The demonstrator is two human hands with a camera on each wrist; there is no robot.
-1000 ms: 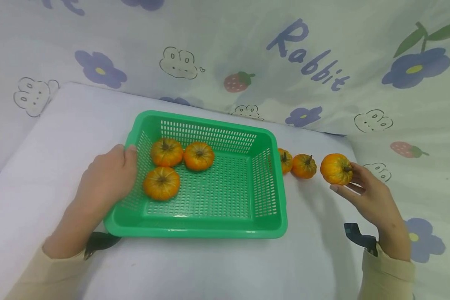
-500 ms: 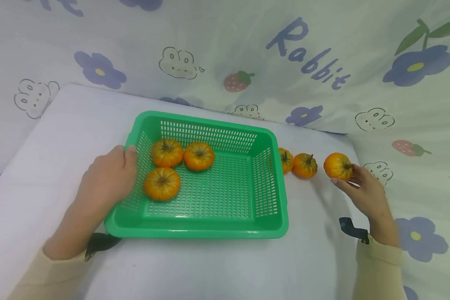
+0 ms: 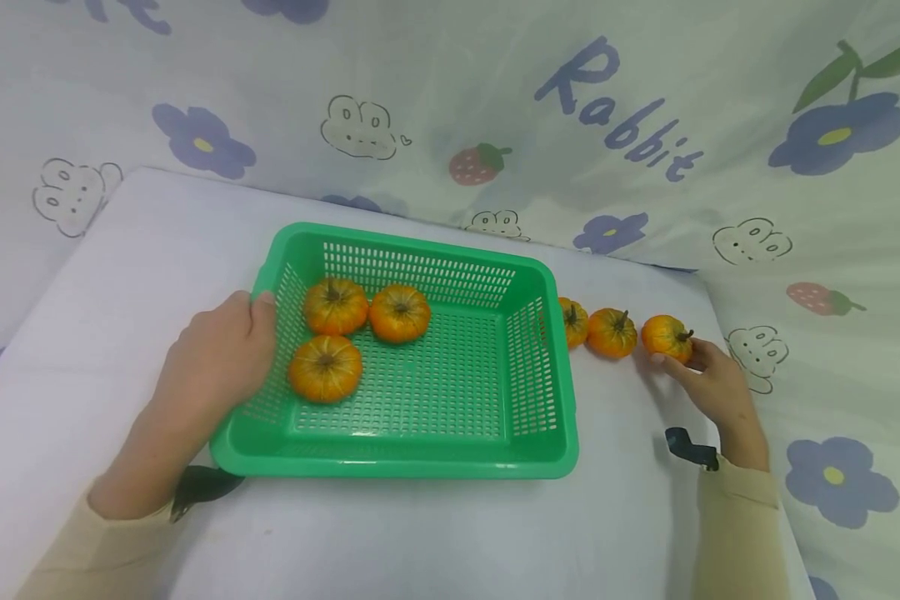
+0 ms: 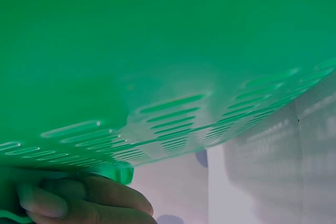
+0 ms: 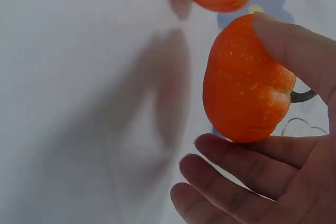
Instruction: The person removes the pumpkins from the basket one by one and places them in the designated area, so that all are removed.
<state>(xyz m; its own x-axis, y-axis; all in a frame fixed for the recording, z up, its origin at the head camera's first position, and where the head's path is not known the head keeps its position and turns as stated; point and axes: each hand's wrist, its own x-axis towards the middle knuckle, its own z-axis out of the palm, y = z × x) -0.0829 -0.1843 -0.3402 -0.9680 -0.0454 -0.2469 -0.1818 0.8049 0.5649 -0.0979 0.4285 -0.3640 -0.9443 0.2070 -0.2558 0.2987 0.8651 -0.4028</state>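
My left hand [image 3: 221, 350] grips the left rim of a green plastic basket [image 3: 420, 468]; in the left wrist view its curled fingers [image 4: 100, 203] show beneath that rim. Inside, at the left, lie three small orange pumpkins, one at the back [image 3: 335, 307], one beside it [image 3: 400, 314] and one nearer the front [image 3: 326, 369]. To the right of the basket my right hand [image 3: 720, 387] holds another pumpkin [image 3: 667, 337] between thumb and fingers. The right wrist view has this pumpkin [image 5: 249, 80] with its stem toward the palm and a shadow on the cloth beside it.
Two more pumpkins stand in a row right of the basket: one [image 3: 612, 332] close to the held one, the other [image 3: 572, 323] partly hidden by the basket wall. A white cloth [image 3: 420, 533] covers the table. Behind hangs a printed curtain [image 3: 420, 83].
My right hand has moved the held pumpkin lower, toward the table and the row, first slightly right and then left. The left hand and the basket have stayed in place.
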